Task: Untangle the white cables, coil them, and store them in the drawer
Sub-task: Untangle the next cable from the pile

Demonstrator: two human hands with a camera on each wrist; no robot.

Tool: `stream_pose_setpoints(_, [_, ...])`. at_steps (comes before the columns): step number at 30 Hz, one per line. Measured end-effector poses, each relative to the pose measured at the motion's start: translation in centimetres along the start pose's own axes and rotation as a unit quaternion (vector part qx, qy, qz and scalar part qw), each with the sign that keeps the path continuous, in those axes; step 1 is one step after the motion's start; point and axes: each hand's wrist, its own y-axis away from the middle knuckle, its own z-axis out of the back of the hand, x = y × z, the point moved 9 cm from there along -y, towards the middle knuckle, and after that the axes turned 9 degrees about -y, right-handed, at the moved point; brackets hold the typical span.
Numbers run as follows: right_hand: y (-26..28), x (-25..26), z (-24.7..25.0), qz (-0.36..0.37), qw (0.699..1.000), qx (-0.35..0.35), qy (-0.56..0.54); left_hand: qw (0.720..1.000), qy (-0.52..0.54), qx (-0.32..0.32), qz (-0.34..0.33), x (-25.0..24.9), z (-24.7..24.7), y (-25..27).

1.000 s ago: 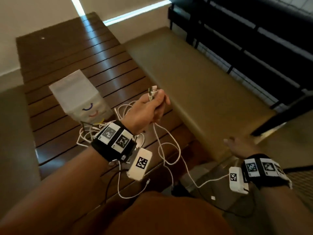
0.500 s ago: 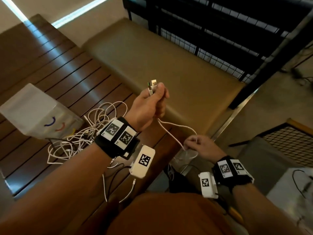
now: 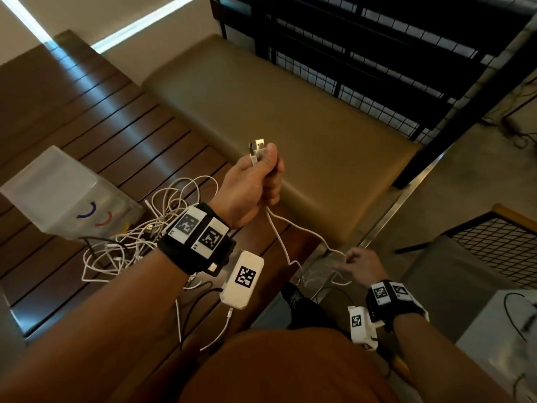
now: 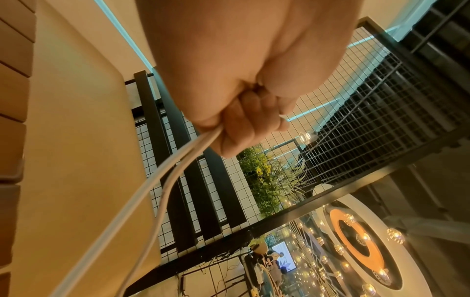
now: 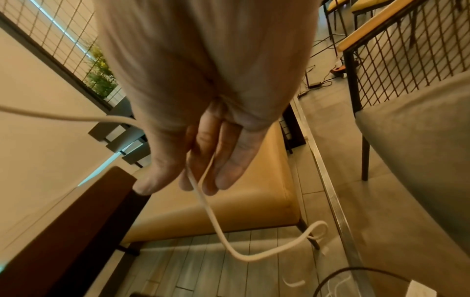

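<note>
Under the left hand (image 3: 250, 187), behind its wrist, a tangle of white cables (image 3: 139, 237) lies on the slatted wooden table (image 3: 96, 132); the wristband hides part of the heap, and which strand belongs to which cable cannot be made out. The left hand is closed in a fist around one white cable (image 3: 279, 237), with USB plugs (image 3: 257, 148) sticking out above the thumb. In the left wrist view two strands (image 4: 162, 180) leave the fist side by side, and the plugs are hidden by the palm. Below and to the right of it, the right hand (image 3: 359, 264) is blurred in the head view. The right wrist view shows its fingers (image 5: 229, 160) nearly straight with the cable (image 5: 203, 201) running between them; whether they pinch it or only guide it cannot be told. Beyond the fingers the cable drops in a loop, and its far end is smeared. A translucent drawer box (image 3: 66, 193) stands to the left of the left hand, at the edge of the heap; its front is not visible. A tan bench (image 3: 290, 117) lies past both hands.

Since half a second ago the left fist has kept its grip at about the same height, while the right hand has moved lower and further right along the cable, so a longer stretch now hangs between the hands.
</note>
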Motion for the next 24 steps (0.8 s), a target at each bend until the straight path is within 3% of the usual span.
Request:
stream_pose_setpoints(6, [-0.6, -0.4, -0.2, 0.014, 0.999, 0.012, 0.028, 1.0, 0.011, 0.003, -0.009, 0.2, 0.6, 0.8])
stream_pose_setpoints(12, [-0.7, -0.8, -3.0, 0.022, 0.989, 0.107, 0.104, 1.0, 0.011, -0.005, -0.009, 0.7, 1.1, 1.6])
stream_pose_setpoints(16, [0.0, -1.7, -6.2, -0.015, 0.951, 0.239, 0.193, 1.0, 0.0, -0.012, 0.001, 1.4, 1.7, 2.6])
stream_pose_setpoints(18, [-0.2, -1.1, -6.6, -0.012, 0.922, 0.268, 0.277, 1.0, -0.009, -0.015, 0.004, 1.9, 2.1, 3.2])
stream_pose_setpoints(21, [0.6, 4.8, -6.3, 0.029, 0.909, 0.273, 0.313, 0.999, -0.02, -0.034, 0.012, 2.6, 3.1, 4.2])
stream_pose_setpoints(24, [3.7, 14.5, -9.2, 0.123, 0.931, 0.311, 0.149, 0.998, -0.012, -0.066, -0.001, 2.7, 4.3, 5.0])
